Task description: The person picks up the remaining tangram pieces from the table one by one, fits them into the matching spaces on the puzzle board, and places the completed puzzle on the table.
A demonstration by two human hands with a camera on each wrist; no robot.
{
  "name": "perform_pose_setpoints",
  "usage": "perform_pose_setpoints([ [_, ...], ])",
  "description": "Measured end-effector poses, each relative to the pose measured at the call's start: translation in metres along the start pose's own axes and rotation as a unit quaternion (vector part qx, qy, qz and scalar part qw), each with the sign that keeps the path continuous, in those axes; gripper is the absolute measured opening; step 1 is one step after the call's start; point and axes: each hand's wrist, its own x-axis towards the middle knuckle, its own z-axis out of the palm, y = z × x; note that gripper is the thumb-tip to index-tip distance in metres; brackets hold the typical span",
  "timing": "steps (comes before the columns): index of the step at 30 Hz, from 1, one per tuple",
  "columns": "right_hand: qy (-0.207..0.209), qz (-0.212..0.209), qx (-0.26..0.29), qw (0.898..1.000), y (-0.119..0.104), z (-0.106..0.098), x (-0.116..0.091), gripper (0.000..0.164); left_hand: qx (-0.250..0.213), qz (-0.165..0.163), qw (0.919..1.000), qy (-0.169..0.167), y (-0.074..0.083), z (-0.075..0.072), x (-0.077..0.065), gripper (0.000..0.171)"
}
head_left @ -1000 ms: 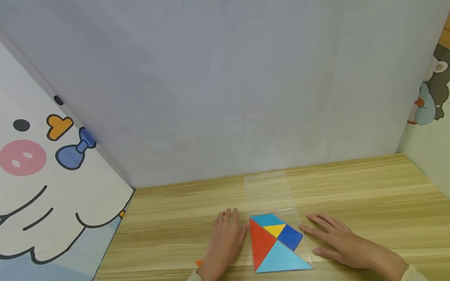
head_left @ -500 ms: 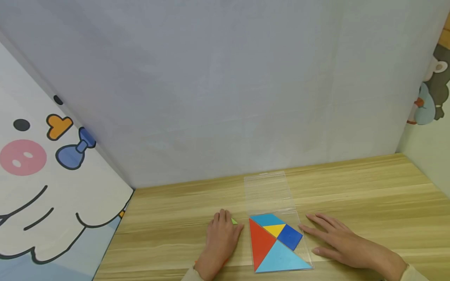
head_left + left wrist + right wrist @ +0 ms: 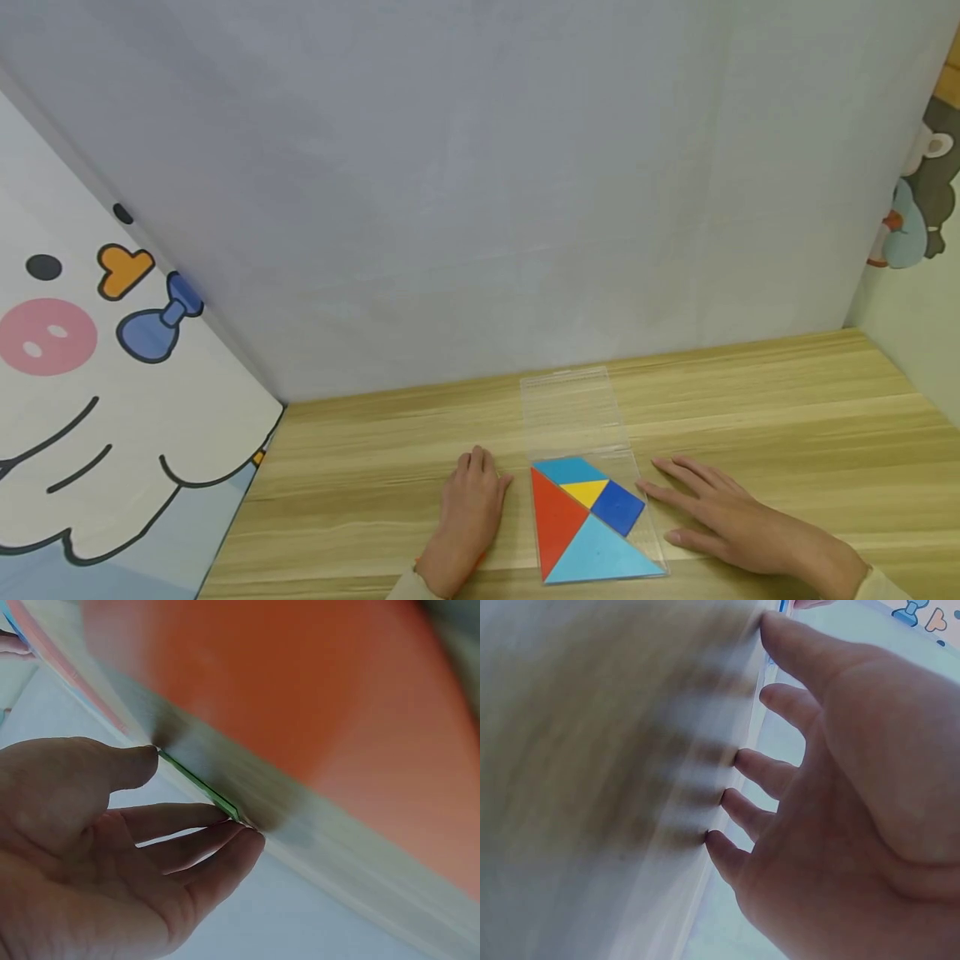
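Note:
My left hand (image 3: 467,515) is left of the clear plastic tray (image 3: 649,537). In the left wrist view its thumb and fingertips pinch a thin green tangram piece (image 3: 199,784) by opposite ends, low over the table. From the head view the hand hides nearly all of that piece. Set in the tray are a red triangle (image 3: 555,521), a light-blue triangle (image 3: 602,553), a yellow triangle (image 3: 585,492), a dark-blue square (image 3: 618,507) and a blue piece (image 3: 567,469). My right hand (image 3: 738,525) lies spread at the tray's right side, index fingertip at its edge.
An orange tangram piece (image 3: 300,690) lies under my left wrist, mostly covered in the head view. The tray's clear lid (image 3: 573,410) is folded back behind it on the wooden table (image 3: 795,408). A pale cloth wall (image 3: 480,208) rises at the back.
My left hand has shifted slightly left, its fingers curling in from nearly straight. A green edge showed beside it half a second ago and is now covered. My right hand stays put.

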Motion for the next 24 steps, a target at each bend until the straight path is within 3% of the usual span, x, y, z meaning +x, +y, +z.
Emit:
perform_pose_setpoints([
  [19,0.000,0.005,0.000,1.000,0.0000,0.0010,-0.0007,0.062,-0.015,0.034,0.9985,0.040,-0.0016,0.0043,-0.0050,0.041],
  [21,-0.001,0.007,0.000,1.000,-0.0003,0.0009,-0.0007,0.062,-0.015,0.038,0.9986,0.034,-0.0035,0.0051,-0.0052,0.040],
  [24,-0.002,0.008,-0.003,1.000,-0.0007,0.0005,-0.0005,0.062,0.000,0.046,0.9989,-0.001,-0.0058,0.0025,-0.0060,0.043],
])
